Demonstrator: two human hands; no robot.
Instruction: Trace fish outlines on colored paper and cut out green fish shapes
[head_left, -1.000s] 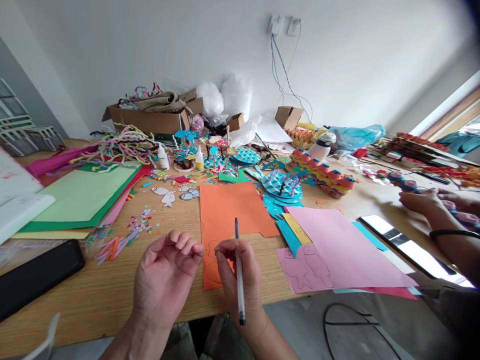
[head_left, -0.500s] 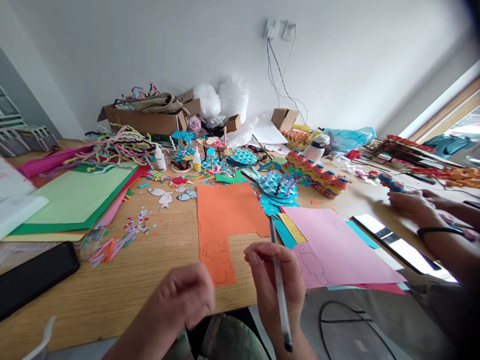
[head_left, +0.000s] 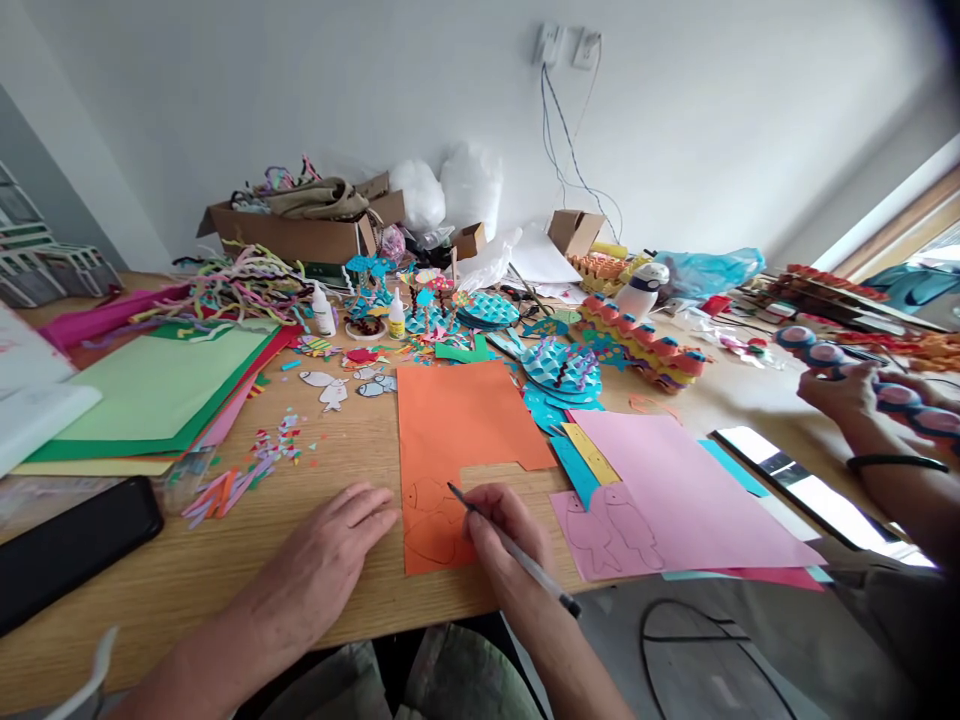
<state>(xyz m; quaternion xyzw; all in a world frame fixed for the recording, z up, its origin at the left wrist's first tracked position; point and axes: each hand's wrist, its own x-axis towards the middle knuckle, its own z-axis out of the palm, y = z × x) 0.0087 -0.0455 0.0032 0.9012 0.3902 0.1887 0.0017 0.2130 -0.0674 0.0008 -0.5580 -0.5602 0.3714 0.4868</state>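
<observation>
An orange sheet of paper [head_left: 469,415] with a piece cut from its lower right lies in front of me. Fish outlines are drawn on its lower left strip. My right hand [head_left: 510,545] is closed around a clear-barrelled pen [head_left: 525,562], its dark tip over the strip by the drawn fish. Whether the tip touches the paper I cannot tell. My left hand [head_left: 349,535] rests flat on the table at the strip's left edge, holding nothing. To the right, a pink sheet [head_left: 675,490] bears more fish outlines and overlaps blue and yellow paper pieces [head_left: 589,450].
Coloured sheets [head_left: 165,385] and a black phone [head_left: 79,550] lie at left, near paper scraps [head_left: 262,465]. Glue bottles [head_left: 322,310], cut-out fish [head_left: 326,385] and blue egg-carton crafts [head_left: 559,365] stand behind. At right, another person's hand [head_left: 840,395] holds a painted egg-carton strip [head_left: 900,398].
My right hand has tilted the pen and brought its tip down to the orange strip. My left hand has lowered and flattened onto the table. The other person's egg-carton strip has come further into view.
</observation>
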